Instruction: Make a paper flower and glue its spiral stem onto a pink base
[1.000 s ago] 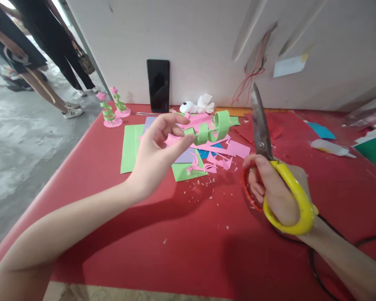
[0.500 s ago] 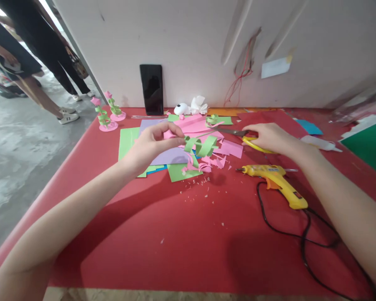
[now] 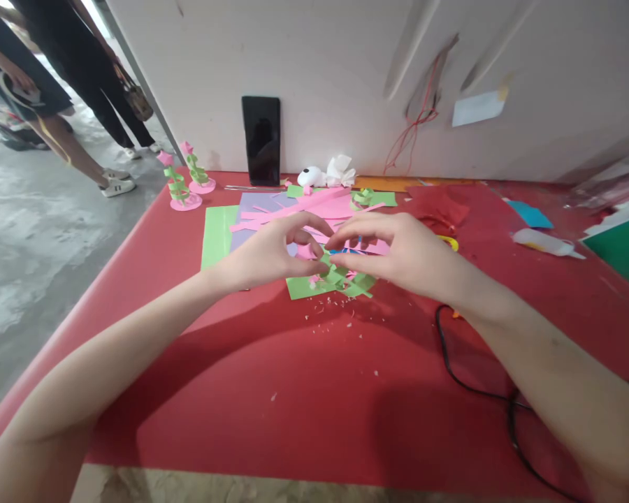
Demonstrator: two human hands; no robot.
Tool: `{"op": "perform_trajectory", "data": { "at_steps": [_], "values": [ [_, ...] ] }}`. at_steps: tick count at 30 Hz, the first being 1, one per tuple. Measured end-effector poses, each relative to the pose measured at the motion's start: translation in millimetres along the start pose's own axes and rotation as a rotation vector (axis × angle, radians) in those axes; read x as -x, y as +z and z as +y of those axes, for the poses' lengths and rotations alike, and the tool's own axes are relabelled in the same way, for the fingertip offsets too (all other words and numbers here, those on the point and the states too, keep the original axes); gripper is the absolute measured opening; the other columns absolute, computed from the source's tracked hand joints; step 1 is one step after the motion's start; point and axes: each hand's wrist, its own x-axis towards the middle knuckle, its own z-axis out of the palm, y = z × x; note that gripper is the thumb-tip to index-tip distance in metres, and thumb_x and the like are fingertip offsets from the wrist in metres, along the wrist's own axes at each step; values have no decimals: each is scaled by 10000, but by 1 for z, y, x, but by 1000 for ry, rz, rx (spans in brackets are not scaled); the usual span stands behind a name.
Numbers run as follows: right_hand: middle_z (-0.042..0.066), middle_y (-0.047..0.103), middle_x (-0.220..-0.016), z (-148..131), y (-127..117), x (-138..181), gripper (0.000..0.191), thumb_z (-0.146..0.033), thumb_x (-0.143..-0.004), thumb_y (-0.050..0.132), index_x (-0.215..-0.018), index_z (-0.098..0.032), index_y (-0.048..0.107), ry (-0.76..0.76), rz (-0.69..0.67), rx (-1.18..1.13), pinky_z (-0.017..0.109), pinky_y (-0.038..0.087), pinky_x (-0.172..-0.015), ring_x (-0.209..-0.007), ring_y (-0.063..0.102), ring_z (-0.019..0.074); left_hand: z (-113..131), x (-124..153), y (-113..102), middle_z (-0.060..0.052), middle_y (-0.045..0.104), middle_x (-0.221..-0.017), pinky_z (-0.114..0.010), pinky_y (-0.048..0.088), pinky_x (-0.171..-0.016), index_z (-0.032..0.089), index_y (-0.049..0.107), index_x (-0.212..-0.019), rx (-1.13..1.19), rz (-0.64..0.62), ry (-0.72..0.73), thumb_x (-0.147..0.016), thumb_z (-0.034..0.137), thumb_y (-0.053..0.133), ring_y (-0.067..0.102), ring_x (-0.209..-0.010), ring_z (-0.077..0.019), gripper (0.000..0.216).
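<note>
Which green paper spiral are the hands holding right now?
The green spiral pinched between the left hand and right hand, above the green sheet; the loose spiral farther back lies untouched.

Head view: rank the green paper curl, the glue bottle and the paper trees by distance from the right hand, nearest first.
1. green paper curl, centre, pinched by the right hand.
2. glue bottle, lying to the right.
3. paper trees, far left, near the wall.
</note>
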Motion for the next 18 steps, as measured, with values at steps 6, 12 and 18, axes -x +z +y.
{"op": "perform_trajectory", "data": {
  "at_steps": [6,12,18],
  "values": [
    [11,640,-837,-2,6,-2,240,-398,-771,627,-865,-194,714,45,-20,-91,209,357,-562,-646,511,59,2,0,2,31,638,-752,-250,479,-693,201,543,-1043,-103,122,23,-676,260,715,630,-783,-117,409],
    [18,626,-817,4,9,-5,210,-338,-733,645,-830,-154,674,109,9,-198,226,409,-604,-648,528,71,0,-1,5,33,603,-792,-226,485,-683,189,502,-1097,-85,221,57,-652,189,719,617,-798,-101,495],
    [39,617,-879,15,14,-7,313,-426,-670,713,-839,-167,662,96,106,-275,238,424,-617,-742,518,105,0,-1,8,73,589,-680,-225,503,-677,196,445,-1145,118,226,104,-682,161,686,619,-712,-85,524]
  ]
}}
